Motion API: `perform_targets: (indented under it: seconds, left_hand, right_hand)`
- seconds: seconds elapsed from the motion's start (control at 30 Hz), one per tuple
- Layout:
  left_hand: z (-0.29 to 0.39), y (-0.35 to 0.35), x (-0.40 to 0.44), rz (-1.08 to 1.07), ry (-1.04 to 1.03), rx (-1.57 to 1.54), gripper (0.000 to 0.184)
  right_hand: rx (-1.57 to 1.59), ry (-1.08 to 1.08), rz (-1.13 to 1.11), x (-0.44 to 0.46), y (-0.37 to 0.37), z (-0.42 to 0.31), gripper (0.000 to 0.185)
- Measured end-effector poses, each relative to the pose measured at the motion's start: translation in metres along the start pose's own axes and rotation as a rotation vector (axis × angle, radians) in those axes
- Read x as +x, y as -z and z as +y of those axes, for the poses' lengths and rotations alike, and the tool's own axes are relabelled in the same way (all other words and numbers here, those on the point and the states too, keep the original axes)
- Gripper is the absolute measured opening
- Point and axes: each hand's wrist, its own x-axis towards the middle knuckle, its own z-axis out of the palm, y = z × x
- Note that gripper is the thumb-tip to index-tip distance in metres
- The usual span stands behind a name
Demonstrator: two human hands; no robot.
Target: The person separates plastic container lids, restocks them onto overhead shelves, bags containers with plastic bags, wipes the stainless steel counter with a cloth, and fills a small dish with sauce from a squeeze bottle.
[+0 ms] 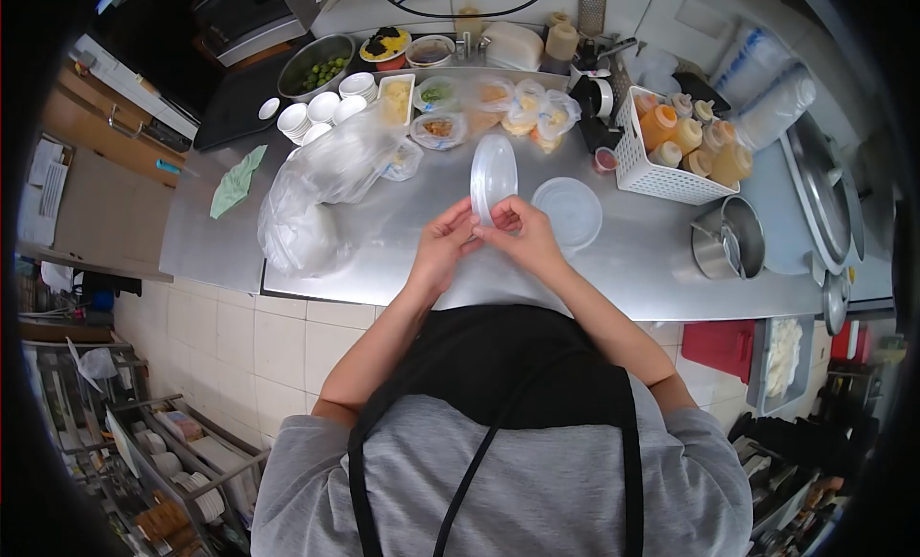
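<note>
Over the steel counter (402,269) my two hands hold a stack of round, translucent plastic lids (495,169) on edge. My left hand (445,243) pinches the lower left rim. Closed on the lower right side is my right hand (520,231), its fingertips close to those of the left. Just right of the hands, a round translucent plastic lid (567,215) lies flat on the counter. To the left rests a large clear plastic bag (307,212) with whitish contents that I cannot make out.
Small white bowls (323,107), food bags (525,108) and a bowl of green fruit (321,70) stand along the back. At right are a white basket (661,174) of sauce bottles and a metal pot (714,245). A green cloth (238,181) lies at left.
</note>
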Motion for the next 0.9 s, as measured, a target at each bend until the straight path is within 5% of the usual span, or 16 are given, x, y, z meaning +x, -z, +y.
perform_targets:
  seconds: [0.1, 0.5, 0.6, 0.67, 0.8, 0.9]
  left_hand:
    - [0.003, 0.0, -0.001, -0.036, -0.001, -0.066, 0.032]
    - [0.007, 0.001, -0.01, -0.046, 0.053, -0.138, 0.03]
    - [0.0, 0.006, -0.005, -0.041, 0.043, -0.157, 0.03]
    - [-0.004, 0.008, -0.001, -0.044, 0.033, -0.163, 0.031]
    - [-0.006, -0.002, -0.003, 0.109, -0.033, -0.061, 0.028]
    - [-0.009, -0.007, -0.005, 0.157, -0.198, 0.097, 0.027]
  right_hand:
    - [-0.052, 0.093, 0.038, -0.001, 0.003, -0.002, 0.019]
    - [0.231, -0.173, -0.203, 0.004, 0.016, 0.002, 0.008]
    - [0.096, -0.019, -0.071, -0.001, 0.006, 0.001, 0.009]
    - [-0.451, 0.409, 0.061, -0.009, -0.001, -0.009, 0.01]
    - [-0.405, 0.375, 0.085, -0.008, -0.008, 0.006, 0.01]
    - [-0.133, 0.103, 0.15, -0.003, -0.012, 0.017, 0.008]
